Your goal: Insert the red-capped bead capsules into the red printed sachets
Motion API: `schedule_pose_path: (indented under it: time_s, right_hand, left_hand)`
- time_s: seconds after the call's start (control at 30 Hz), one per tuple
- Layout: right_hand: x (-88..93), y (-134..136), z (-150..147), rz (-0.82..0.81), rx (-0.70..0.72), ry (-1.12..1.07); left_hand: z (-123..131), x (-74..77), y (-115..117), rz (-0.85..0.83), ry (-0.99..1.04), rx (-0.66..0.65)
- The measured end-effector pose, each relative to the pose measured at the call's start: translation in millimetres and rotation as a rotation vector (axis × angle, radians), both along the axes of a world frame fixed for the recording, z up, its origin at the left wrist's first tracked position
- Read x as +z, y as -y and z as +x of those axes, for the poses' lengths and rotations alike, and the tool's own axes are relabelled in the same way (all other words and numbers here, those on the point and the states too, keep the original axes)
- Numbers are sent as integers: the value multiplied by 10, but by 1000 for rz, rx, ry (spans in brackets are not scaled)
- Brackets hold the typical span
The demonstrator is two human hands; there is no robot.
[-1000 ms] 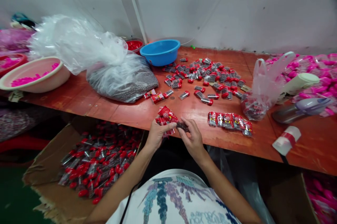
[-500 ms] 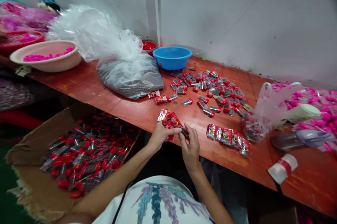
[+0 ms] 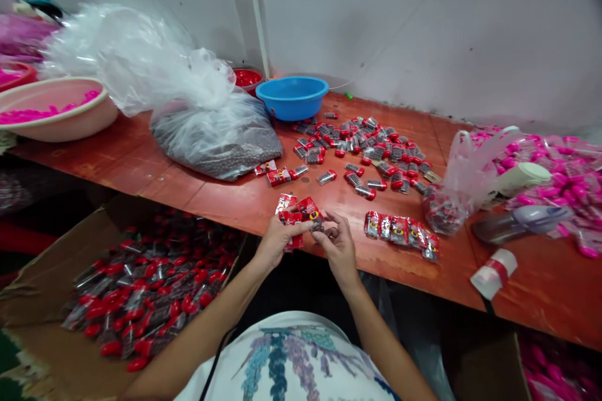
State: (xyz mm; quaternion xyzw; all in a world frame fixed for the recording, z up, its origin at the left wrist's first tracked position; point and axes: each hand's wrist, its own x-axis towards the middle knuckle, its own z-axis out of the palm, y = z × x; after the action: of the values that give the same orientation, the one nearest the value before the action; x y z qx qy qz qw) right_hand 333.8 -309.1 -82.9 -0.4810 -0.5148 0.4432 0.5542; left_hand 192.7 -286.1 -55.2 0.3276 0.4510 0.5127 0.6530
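My left hand (image 3: 275, 242) is closed on several red printed packets (image 3: 295, 216), fanned out above the table's front edge. Close against it, my right hand (image 3: 339, 249) has its fingers bent around something small and dark at the packets' right side; fingers hide most of it. To the right of my hands lies a row of filled red packets (image 3: 399, 230), side by side on the table. Behind my hands, a few more red packets (image 3: 279, 176) lie flat near a loose pile of small clear tubes with red caps and dark contents (image 3: 367, 144).
The red-brown table (image 3: 197, 200) carries a plastic bag of dark beads (image 3: 221, 137), a blue basin (image 3: 291, 100), a pale basin (image 3: 61, 113) with pink pieces, a bottle (image 3: 520, 223) and a white roll (image 3: 493, 272). A cardboard box (image 3: 42, 285) of red-capped tubes stands below left.
The view has shifted, so the table's things sit further left. My right fingers have opened slightly around the small dark thing beside the packets; my left hand keeps its hold.
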Motion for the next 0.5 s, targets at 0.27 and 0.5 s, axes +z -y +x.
schedule_pose_path:
  time_s: [0.27, 0.5]
  right_hand:
    - [52, -34, 178, 66, 168, 169]
    - [164, -44, 349, 25, 287, 286]
  left_hand:
    - [45, -22, -22, -76, 8, -61]
    - [132, -55, -26, -74, 16, -99]
